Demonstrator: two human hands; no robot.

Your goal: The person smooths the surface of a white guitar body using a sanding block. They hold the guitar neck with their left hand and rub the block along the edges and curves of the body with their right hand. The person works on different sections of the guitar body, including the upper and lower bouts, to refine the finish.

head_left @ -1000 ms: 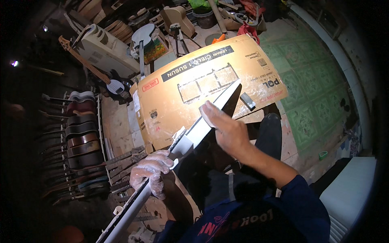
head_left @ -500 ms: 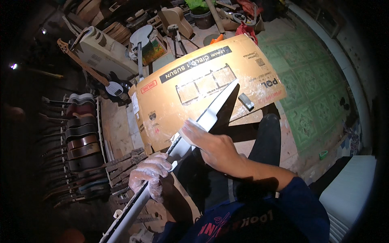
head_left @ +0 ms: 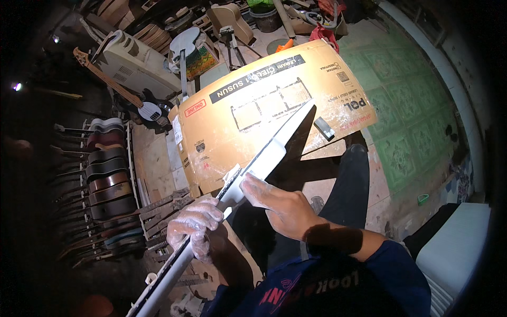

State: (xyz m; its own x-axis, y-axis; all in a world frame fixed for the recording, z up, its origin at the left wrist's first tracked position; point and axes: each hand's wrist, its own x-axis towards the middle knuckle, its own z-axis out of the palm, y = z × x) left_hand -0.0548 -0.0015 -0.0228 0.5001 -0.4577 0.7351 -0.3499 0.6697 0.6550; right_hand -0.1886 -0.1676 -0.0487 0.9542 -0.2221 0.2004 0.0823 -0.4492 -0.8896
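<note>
A long, white-coated guitar neck (head_left: pixel 272 154) with a dark strip along one edge slants from the lower left up over the cardboard. My left hand (head_left: pixel 196 224), dusted white, is wrapped round it at the lower middle. Further up, my right hand (head_left: pixel 280 203) presses against its side with the fingers together, also dusty. A pale folded piece (head_left: pixel 232 172), perhaps sandpaper, pokes out by the right fingertips; most of it is hidden. On the cardboard (head_left: pixel 211 124), to the right of the neck, lies a small dark-and-grey block (head_left: pixel 324 128).
Several guitar bodies (head_left: pixel 108 182) hang in a rack at the left. A dark bass guitar (head_left: pixel 150 112) leans by a cream casing (head_left: pixel 138 66). A white round-bodied instrument (head_left: pixel 185 41) stands at the back. Green patterned tiles (head_left: pixel 404 116) cover the right; a pale seat (head_left: pixel 454 248) is nearby.
My right hand has slid down along the neck, nearer my left hand. The left hand keeps its grip. The view has shifted slightly.
</note>
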